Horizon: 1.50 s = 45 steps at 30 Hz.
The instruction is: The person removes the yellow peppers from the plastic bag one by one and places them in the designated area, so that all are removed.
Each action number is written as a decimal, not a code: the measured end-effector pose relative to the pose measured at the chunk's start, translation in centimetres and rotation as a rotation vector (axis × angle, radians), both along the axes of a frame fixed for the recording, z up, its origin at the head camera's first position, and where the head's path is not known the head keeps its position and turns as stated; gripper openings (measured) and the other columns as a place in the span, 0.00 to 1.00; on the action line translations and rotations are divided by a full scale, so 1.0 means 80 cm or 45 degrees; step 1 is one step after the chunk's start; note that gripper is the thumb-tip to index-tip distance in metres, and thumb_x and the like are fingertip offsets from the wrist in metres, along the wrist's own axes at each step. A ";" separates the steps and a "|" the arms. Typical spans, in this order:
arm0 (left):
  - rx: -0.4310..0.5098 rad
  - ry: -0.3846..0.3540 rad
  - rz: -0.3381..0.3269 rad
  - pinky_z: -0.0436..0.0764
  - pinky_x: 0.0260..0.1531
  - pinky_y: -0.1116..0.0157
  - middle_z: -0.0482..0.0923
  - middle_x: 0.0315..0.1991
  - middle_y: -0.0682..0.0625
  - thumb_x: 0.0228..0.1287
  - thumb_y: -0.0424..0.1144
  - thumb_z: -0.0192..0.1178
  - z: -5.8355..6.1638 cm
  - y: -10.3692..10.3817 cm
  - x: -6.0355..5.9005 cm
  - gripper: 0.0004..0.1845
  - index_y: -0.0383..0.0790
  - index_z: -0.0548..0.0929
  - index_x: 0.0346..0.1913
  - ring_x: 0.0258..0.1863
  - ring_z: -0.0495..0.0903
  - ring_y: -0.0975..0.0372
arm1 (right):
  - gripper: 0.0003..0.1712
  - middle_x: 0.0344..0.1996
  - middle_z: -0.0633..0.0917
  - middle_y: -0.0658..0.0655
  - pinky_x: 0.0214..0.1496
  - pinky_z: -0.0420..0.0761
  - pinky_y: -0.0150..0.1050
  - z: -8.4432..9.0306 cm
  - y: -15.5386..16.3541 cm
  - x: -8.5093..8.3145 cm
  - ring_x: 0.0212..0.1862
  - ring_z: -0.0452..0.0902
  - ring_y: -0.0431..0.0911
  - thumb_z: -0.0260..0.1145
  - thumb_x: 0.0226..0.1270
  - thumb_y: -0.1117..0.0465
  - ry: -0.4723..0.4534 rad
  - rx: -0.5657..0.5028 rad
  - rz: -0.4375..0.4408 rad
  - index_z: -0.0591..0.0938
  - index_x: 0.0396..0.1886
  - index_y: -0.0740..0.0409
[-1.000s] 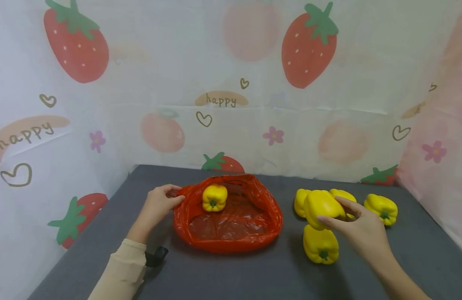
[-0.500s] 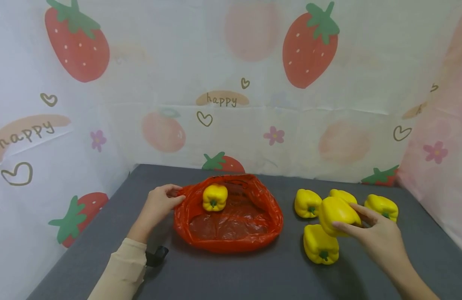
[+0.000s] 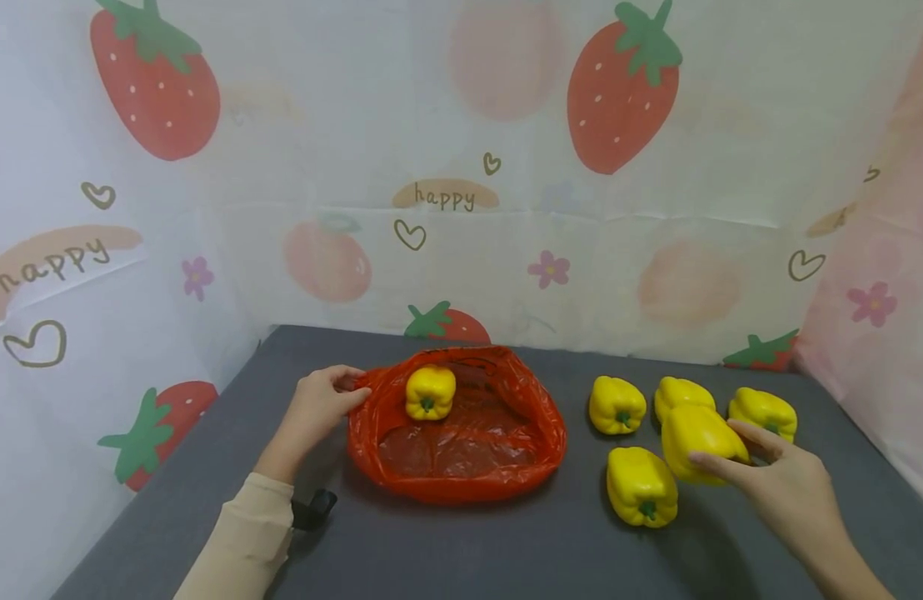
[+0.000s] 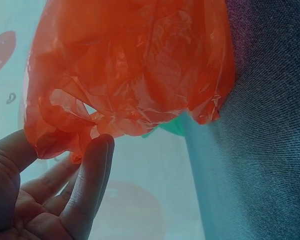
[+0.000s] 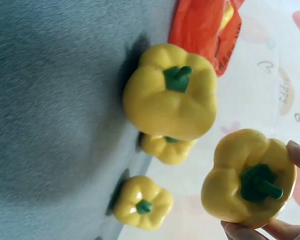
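My left hand (image 3: 315,417) holds the left edge of an open red plastic bag (image 3: 461,492). In the left wrist view its thumb and fingers meet at the crumpled edge of the bag (image 4: 135,65). One yellow bell pepper (image 3: 430,393) lies inside, at the bag's back left. To the right, my right hand (image 3: 795,492) grips another yellow bell pepper (image 3: 694,446) between thumb and fingers, raised above the table. Its green stem shows in the right wrist view, where fingertips press the sides of this pepper (image 5: 227,170).
Several more yellow bell peppers stand on the dark grey table (image 3: 461,558): a front pepper (image 3: 641,487), a back-left pepper (image 3: 616,406), a partly hidden back pepper (image 3: 679,393) and a far-right pepper (image 3: 761,408). A strawberry-print cloth (image 3: 461,275) encloses the back and sides.
My right hand has moved right and slightly toward me, carrying the bell pepper away from the bag and uncovering the back-left pepper. The left hand and bag stay put.
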State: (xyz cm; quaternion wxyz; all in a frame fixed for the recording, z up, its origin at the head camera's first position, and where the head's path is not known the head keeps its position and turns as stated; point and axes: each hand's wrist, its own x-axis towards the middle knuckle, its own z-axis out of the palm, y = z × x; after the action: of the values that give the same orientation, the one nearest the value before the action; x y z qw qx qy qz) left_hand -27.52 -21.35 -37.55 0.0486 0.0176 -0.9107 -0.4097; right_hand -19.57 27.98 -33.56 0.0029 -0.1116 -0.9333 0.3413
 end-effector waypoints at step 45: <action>0.012 0.003 0.013 0.83 0.38 0.62 0.81 0.44 0.44 0.61 0.44 0.59 -0.001 -0.002 -0.001 0.19 0.40 0.78 0.53 0.39 0.80 0.57 | 0.61 0.64 0.54 0.80 0.49 0.71 0.59 -0.053 0.055 -0.031 0.60 0.56 0.72 0.58 0.48 0.25 -0.277 0.061 -0.019 0.59 0.68 0.68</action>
State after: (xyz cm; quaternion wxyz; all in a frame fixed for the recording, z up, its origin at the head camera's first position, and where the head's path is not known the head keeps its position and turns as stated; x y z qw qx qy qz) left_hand -27.60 -21.49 -37.62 0.0518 0.0219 -0.9086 -0.4138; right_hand -22.08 32.36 -37.79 -0.0933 -0.1548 -0.9351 0.3048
